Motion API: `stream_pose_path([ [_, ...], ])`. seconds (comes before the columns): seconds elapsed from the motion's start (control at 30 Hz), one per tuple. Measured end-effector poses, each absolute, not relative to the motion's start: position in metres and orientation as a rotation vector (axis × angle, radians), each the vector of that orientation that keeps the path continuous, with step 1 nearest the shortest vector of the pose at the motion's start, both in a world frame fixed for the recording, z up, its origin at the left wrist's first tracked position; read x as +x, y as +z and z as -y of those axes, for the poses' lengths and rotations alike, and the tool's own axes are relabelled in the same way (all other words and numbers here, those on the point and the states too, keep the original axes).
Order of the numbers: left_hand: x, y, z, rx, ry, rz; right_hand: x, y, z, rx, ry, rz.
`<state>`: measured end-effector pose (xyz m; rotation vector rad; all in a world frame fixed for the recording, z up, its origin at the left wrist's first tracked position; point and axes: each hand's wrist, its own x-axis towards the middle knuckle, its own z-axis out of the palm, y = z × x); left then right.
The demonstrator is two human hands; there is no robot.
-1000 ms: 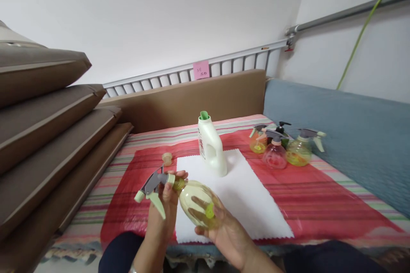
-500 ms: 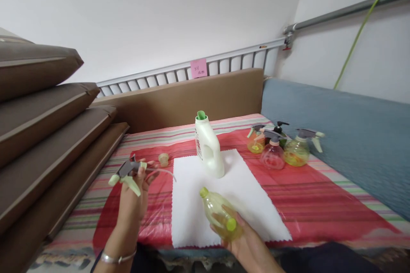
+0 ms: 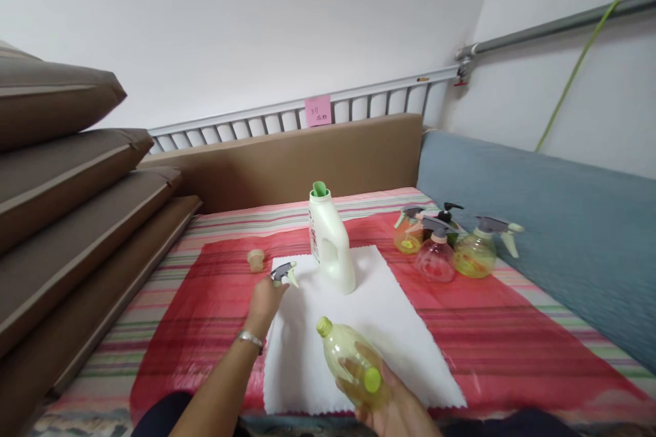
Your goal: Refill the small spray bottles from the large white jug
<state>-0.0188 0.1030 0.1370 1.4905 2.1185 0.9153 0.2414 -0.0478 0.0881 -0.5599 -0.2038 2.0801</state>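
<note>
My left hand [image 3: 266, 299] is closed around a trigger spray head [image 3: 283, 274], grey with a pale green trigger, above the left edge of the white cloth [image 3: 404, 345]. Its dip tube is hidden from view. A see-through yellow-green spray bottle [image 3: 344, 349] lies tilted in my right hand [image 3: 392, 399], its open neck pointing up and to the left. Between and beyond the hands, a pale green jug [image 3: 335, 252] with a handle stands upright on the cloth, a green piece set in its mouth. A translucent cap [image 3: 255, 260] sits left of the jug.
To the right stand several bottles: an orange spray bottle [image 3: 408, 237], a pink one [image 3: 435, 261], a yellow one [image 3: 475, 254] and a dark pump bottle [image 3: 449, 218]. Brown cushions [image 3: 87, 212] are stacked at left. A blue padded side [image 3: 538, 218] borders the right.
My left hand has moved right with the spray head, from beside the cloth to over its left edge, and turned it so the trigger points right. My right hand still holds the bottle.
</note>
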Motion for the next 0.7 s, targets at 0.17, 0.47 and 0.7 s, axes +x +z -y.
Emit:
stream_pose_path([
  [0.17, -0.016, 0.130, -0.113, 1.436, 0.957, -2.156, 0.237, 0.096, 0.048, -0.528, 2.114, 0.178],
  [0.47, 0.000, 0.152, -0.029, 1.407, 1.246, -1.550, 0.222, 0.125, 0.042, -0.398, 2.239, 0.090],
  [0.7, 0.045, 0.123, 0.043, 1.205, 1.357, -1.163, 0.176, 0.122, 0.044, -0.256, 2.295, 0.164],
])
